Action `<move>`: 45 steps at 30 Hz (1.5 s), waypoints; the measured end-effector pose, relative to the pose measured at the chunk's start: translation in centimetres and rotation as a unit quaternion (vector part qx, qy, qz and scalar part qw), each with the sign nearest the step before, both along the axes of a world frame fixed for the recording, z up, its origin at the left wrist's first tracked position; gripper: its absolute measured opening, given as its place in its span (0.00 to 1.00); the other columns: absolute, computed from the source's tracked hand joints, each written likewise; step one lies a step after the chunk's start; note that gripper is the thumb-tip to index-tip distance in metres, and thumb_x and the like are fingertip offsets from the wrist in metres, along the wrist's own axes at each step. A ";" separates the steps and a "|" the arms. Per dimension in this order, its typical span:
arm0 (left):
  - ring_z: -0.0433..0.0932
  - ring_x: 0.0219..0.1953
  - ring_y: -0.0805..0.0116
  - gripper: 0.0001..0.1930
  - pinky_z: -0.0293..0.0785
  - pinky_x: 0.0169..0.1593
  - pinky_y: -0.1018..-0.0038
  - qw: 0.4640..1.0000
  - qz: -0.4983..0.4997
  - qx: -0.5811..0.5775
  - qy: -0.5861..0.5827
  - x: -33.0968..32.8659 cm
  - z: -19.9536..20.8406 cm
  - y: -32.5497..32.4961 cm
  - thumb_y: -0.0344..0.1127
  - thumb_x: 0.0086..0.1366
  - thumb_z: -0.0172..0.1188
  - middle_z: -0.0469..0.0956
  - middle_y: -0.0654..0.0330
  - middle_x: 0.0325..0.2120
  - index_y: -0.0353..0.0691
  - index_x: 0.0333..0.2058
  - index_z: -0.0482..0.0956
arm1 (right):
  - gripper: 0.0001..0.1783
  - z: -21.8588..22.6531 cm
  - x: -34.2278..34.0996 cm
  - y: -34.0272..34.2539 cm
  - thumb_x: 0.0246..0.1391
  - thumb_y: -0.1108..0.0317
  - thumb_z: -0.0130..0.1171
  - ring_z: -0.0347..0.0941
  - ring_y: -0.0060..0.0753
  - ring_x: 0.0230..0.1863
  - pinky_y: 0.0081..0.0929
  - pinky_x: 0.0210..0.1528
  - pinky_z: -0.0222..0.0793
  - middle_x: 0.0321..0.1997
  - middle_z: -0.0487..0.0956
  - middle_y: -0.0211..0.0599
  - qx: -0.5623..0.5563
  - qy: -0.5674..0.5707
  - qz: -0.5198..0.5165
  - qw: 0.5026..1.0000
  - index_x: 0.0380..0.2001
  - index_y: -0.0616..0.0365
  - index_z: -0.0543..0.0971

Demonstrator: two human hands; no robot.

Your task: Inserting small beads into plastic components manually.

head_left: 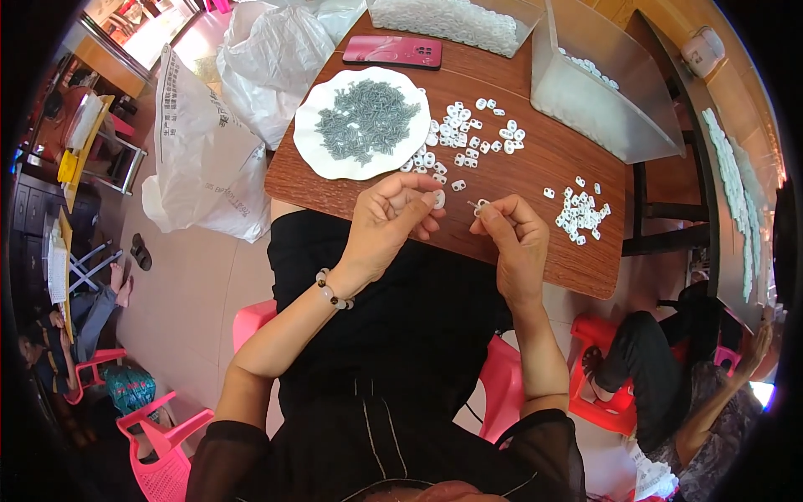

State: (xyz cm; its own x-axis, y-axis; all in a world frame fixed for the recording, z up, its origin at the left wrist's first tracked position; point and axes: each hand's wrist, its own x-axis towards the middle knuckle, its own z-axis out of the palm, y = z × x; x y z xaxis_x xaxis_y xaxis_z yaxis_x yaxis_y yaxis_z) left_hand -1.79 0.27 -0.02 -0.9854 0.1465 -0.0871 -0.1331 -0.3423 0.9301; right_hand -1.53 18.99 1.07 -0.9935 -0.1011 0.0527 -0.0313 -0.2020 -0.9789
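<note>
My left hand (381, 224) pinches a small white oval plastic piece (439, 199) between thumb and forefinger, over the near edge of the wooden table (569, 159). Close to its right, my right hand (517, 243) is closed on another small white piece (480, 207), with what looks like a thin grey pin sticking out toward the left hand. Beyond my left hand stands a white scalloped plate (306, 140) heaped with short grey pins (368, 117). Loose white two-holed pieces (456, 125) lie beside the plate, and a second cluster (580, 216) is right of my right hand.
A red phone (391, 52) lies behind the plate. Two clear bins (602, 121) (393, 10) hold white pieces at the far side. White sacks (205, 159) stand on the left floor. Another person (669, 385) sits at the right; pink chairs (163, 452) are around.
</note>
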 end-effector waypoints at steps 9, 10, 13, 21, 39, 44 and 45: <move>0.79 0.30 0.75 0.12 0.75 0.34 0.82 0.998 -0.040 0.046 -0.034 0.7 -0.2 -0.4 0.34 0.64 0.59 0.81 0.58 0.30 0.33 0.43 0.78 | 0.06 0.1 0.3 -0.4 0.59 0.70 0.56 0.72 0.16 0.32 0.14 0.38 0.67 0.29 0.78 0.31 -0.002 -0.017 0.026 1.000 0.30 0.62 0.75; 0.79 0.30 0.76 0.12 0.74 0.33 0.83 0.997 -0.041 0.045 -0.048 0.7 -0.4 -0.4 0.35 0.64 0.60 0.81 0.59 0.30 0.33 0.43 0.78 | 0.06 0.2 0.4 -0.5 0.59 0.70 0.56 0.72 0.16 0.32 0.14 0.38 0.67 0.29 0.78 0.31 -0.002 -0.017 0.027 0.999 0.30 0.62 0.75; 0.77 0.29 0.80 0.12 0.72 0.31 0.85 0.996 -0.029 0.035 -0.076 0.7 -0.8 -0.7 0.37 0.64 0.60 0.80 0.62 0.29 0.35 0.42 0.79 | 0.06 0.3 0.5 -0.7 0.58 0.71 0.56 0.72 0.16 0.32 0.15 0.39 0.67 0.30 0.78 0.31 -0.006 -0.023 0.024 0.999 0.31 0.63 0.75; 0.76 0.28 0.81 0.12 0.71 0.32 0.85 0.994 -0.020 0.040 -0.095 1.3 0.1 -0.6 0.40 0.65 0.59 0.79 0.65 0.27 0.36 0.39 0.79 | 0.05 -0.2 0.7 -1.0 0.57 0.73 0.57 0.69 0.12 0.32 0.11 0.36 0.65 0.31 0.78 0.28 0.044 -0.019 0.047 0.998 0.29 0.63 0.76; 0.77 0.30 0.77 0.14 0.74 0.35 0.82 0.985 -0.032 0.094 -0.141 1.4 -0.7 -0.8 0.40 0.62 0.63 0.80 0.60 0.30 0.34 0.38 0.80 | 0.04 -0.6 0.8 -1.2 0.55 0.74 0.58 0.69 0.11 0.31 0.12 0.35 0.66 0.32 0.78 0.30 0.065 0.024 0.042 0.997 0.28 0.63 0.76; 0.78 0.30 0.77 0.13 0.74 0.34 0.82 0.985 -0.028 0.094 -0.141 1.5 -0.7 -0.7 0.40 0.61 0.63 0.80 0.60 0.29 0.34 0.38 0.80 | 0.04 -0.4 0.8 -1.3 0.55 0.74 0.59 0.69 0.11 0.30 0.12 0.34 0.65 0.31 0.78 0.29 0.056 0.020 0.036 0.998 0.28 0.63 0.76; 0.78 0.30 0.77 0.13 0.74 0.34 0.82 0.986 -0.028 0.091 -0.139 1.5 -0.7 -0.7 0.40 0.61 0.63 0.81 0.60 0.29 0.34 0.38 0.80 | 0.04 -0.4 0.8 -1.3 0.55 0.74 0.59 0.69 0.10 0.30 0.12 0.33 0.65 0.31 0.78 0.29 0.052 0.017 0.036 0.998 0.28 0.63 0.76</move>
State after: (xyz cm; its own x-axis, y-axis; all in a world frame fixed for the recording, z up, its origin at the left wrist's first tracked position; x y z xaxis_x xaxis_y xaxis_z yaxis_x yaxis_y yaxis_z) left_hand -0.30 -0.40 -0.74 -0.9173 0.2384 -0.3190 -0.3970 -0.4854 0.7789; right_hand -0.73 17.67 0.66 -0.9813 -0.1787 0.0718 -0.0540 -0.1024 -0.9933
